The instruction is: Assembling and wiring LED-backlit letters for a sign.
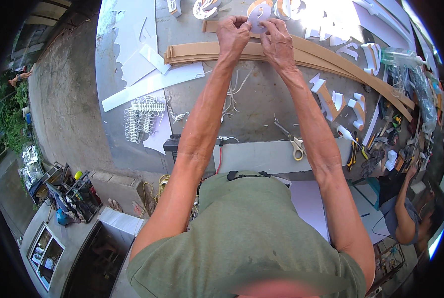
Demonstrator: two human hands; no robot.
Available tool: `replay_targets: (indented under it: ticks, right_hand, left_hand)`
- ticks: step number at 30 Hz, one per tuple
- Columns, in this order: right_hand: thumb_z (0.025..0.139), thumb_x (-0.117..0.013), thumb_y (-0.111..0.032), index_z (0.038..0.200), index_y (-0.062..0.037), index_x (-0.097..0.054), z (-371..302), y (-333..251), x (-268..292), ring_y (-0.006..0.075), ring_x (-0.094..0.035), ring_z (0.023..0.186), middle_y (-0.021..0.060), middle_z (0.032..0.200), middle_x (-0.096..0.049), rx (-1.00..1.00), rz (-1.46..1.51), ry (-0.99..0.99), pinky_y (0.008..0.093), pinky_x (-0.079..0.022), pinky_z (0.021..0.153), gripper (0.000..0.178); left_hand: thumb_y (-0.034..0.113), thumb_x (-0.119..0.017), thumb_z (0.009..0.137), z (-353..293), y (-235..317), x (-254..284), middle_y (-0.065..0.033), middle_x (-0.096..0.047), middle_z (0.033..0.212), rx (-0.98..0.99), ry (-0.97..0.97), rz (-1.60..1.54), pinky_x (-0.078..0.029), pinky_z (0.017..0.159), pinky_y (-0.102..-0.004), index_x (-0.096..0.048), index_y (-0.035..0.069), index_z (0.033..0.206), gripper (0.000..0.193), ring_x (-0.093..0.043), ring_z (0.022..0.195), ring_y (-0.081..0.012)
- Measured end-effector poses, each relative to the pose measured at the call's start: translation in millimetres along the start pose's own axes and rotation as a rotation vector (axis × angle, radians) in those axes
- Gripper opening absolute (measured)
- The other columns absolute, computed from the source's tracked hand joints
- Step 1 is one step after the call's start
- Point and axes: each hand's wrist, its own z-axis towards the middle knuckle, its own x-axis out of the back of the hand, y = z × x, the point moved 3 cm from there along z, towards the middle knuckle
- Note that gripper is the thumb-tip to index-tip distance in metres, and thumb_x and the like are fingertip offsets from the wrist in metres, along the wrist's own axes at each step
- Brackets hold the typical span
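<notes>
Both arms stretch to the far side of the grey table [192,107]. A thin white letter-shaped cutout [260,15] is held up between my hands. My left hand [233,37] pinches its left edge, while the fingertips of my right hand [277,44] are closed on its right side. Behind it lies a raised letter [254,6] with tan sides, partly hidden. Long brown cardboard-like strips [202,50] pass beneath my wrists, bending away to the right. More white letters with tan sides [327,102] stand right of my right forearm.
Scissors [295,144] and a white squeeze bottle [345,132] lie near my right forearm. White coiled wiring [145,116] and cut white sheets [132,67] are at left. Hand tools [368,144] crowd the right edge, where another person's arm [405,211] shows.
</notes>
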Motion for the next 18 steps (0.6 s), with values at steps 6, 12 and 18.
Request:
replay_targets:
  ticks: [6, 12, 18]
  right_hand:
    - [0.093, -0.063, 0.0, 0.121, 0.0026, -0.061, -91.8, -42.8, 41.4, 0.0141, -0.065, 0.093, 0.0101, 0.116, -0.063, -0.659, 0.794, -0.096, 0.028, -0.059, 0.077, 0.029]
    - [0.095, -0.06, 0.003, 0.124, 0.0063, -0.059, -187.0, -86.4, 87.8, 0.0139, -0.065, 0.094, 0.0115, 0.11, -0.066, -0.839, 0.991, -0.168, 0.028, -0.059, 0.078, 0.03]
    - [0.093, -0.058, 0.004, 0.123, 0.0057, -0.06, -266.5, -109.3, 113.8, 0.0123, -0.066, 0.086, 0.009, 0.105, -0.068, -0.884, 0.951, -0.259, 0.0257, -0.057, 0.074, 0.03]
  left_hand:
    - [0.006, -0.07, 0.088, -115.8, -5.3, 27.4, -0.006, -0.068, 0.08, 0.292, -0.104, -0.339, -0.05, 0.055, -0.023, -0.069, -0.005, 0.1, 0.016, -0.059, 0.063, -0.0085]
    - [0.007, -0.073, 0.088, -234.6, -6.6, 58.4, -0.0038, -0.067, 0.08, 0.424, -0.228, -0.346, -0.049, 0.057, -0.022, -0.068, -0.004, 0.104, 0.02, -0.059, 0.066, -0.008]
    - [0.01, -0.073, 0.087, -307.6, -20.6, 82.4, -0.0054, -0.069, 0.08, 0.556, -0.475, -0.215, -0.047, 0.054, -0.022, -0.069, -0.004, 0.102, 0.02, -0.059, 0.064, -0.0076]
